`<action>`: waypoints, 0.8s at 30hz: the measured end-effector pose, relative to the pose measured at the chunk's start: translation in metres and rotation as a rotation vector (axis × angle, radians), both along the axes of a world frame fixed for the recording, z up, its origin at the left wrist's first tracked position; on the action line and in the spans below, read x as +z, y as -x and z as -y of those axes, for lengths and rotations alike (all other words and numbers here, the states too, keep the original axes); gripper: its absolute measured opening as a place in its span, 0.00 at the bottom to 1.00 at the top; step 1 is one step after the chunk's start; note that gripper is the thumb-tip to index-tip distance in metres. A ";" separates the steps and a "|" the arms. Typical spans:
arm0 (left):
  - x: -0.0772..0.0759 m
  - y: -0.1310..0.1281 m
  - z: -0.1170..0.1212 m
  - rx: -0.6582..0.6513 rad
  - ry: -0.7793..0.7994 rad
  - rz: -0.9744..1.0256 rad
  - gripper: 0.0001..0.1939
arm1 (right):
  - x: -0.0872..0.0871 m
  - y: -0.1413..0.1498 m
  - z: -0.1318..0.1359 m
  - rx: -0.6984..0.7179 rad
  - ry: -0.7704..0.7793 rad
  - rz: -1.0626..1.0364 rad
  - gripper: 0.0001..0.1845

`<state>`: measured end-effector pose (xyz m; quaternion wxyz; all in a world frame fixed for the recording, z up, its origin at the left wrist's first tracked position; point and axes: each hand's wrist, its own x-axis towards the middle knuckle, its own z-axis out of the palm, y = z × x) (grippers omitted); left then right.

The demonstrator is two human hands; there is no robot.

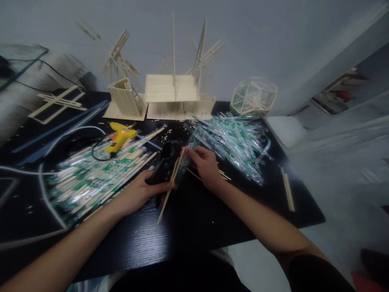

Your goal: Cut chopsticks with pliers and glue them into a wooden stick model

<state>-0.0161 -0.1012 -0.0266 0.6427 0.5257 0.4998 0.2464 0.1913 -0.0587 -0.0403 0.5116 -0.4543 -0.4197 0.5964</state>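
Note:
Above the front middle of the table, my left hand (148, 188) is closed with its thumb on a pair of wooden chopsticks (166, 200), which slant up to the right. Right behind that hand is a black tool with rivets (165, 164); whether the fingers also grip it I cannot tell. My right hand (206, 164) pinches a clear plastic wrapper with green print (183, 166) beside the upper ends of the chopsticks. To the left, a heap of wrapped chopsticks (100, 176) lies on the table. A pile of crumpled wrappers (235, 140) lies to the right.
A yellow glue gun (120, 138) with an orange light rests on the heap. Along the wall stand stick-built windmill models (124, 97), a raised stick panel (159, 87) and a clear faceted frame (255, 97). Loose sticks (287, 188) lie near the table's right edge.

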 end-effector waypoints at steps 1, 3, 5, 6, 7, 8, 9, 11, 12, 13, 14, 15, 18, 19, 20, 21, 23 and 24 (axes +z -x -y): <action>0.001 0.000 0.000 -0.006 0.001 -0.004 0.17 | 0.000 -0.003 -0.003 -0.008 0.007 -0.015 0.17; 0.002 0.000 0.000 -0.014 0.000 -0.015 0.17 | 0.000 -0.008 -0.010 -0.023 0.014 -0.042 0.17; 0.002 0.000 0.000 -0.018 -0.010 -0.021 0.17 | 0.000 -0.013 -0.017 -0.046 0.013 -0.044 0.17; 0.002 0.000 0.000 -0.021 -0.015 -0.023 0.17 | -0.001 -0.016 -0.020 -0.059 0.011 -0.042 0.17; 0.002 0.000 0.000 -0.023 -0.020 -0.024 0.17 | -0.001 -0.018 -0.023 -0.071 0.010 -0.043 0.17; 0.002 0.000 0.000 -0.026 -0.023 -0.026 0.17 | -0.002 -0.021 -0.026 -0.083 0.007 -0.042 0.17; 0.002 0.000 0.000 -0.029 -0.024 -0.028 0.17 | -0.003 -0.024 -0.029 -0.093 0.003 -0.037 0.17; 0.002 0.000 0.000 -0.031 -0.026 -0.028 0.16 | -0.004 -0.028 -0.034 -0.115 -0.007 -0.018 0.16; 0.002 0.000 0.000 -0.030 -0.028 -0.024 0.17 | -0.005 -0.030 -0.036 -0.125 -0.013 -0.006 0.15; 0.002 0.000 -0.001 -0.026 -0.029 -0.020 0.17 | -0.006 -0.032 -0.038 -0.130 -0.020 0.003 0.15; 0.002 0.000 -0.001 -0.021 -0.029 -0.017 0.17 | -0.006 -0.033 -0.039 -0.131 -0.026 0.008 0.14; 0.002 0.000 -0.001 -0.016 -0.026 -0.017 0.17 | -0.006 -0.034 -0.040 -0.134 -0.033 0.008 0.14; 0.002 0.000 -0.002 -0.013 -0.011 -0.028 0.17 | -0.006 -0.035 -0.040 -0.152 -0.049 -0.005 0.14; 0.002 0.000 -0.002 -0.013 -0.004 -0.031 0.17 | -0.007 -0.035 -0.040 -0.163 -0.054 -0.009 0.14; 0.002 0.000 -0.002 -0.011 0.002 -0.033 0.17 | -0.007 -0.035 -0.041 -0.173 -0.062 -0.011 0.14; 0.002 0.000 -0.001 -0.006 0.007 -0.034 0.17 | -0.007 -0.035 -0.041 -0.183 -0.072 -0.009 0.14; 0.003 0.001 -0.001 0.000 0.013 -0.033 0.18 | -0.009 -0.035 -0.042 -0.197 -0.092 0.001 0.15; 0.004 0.001 0.000 0.000 0.014 -0.032 0.18 | -0.011 -0.035 -0.043 -0.200 -0.102 0.005 0.14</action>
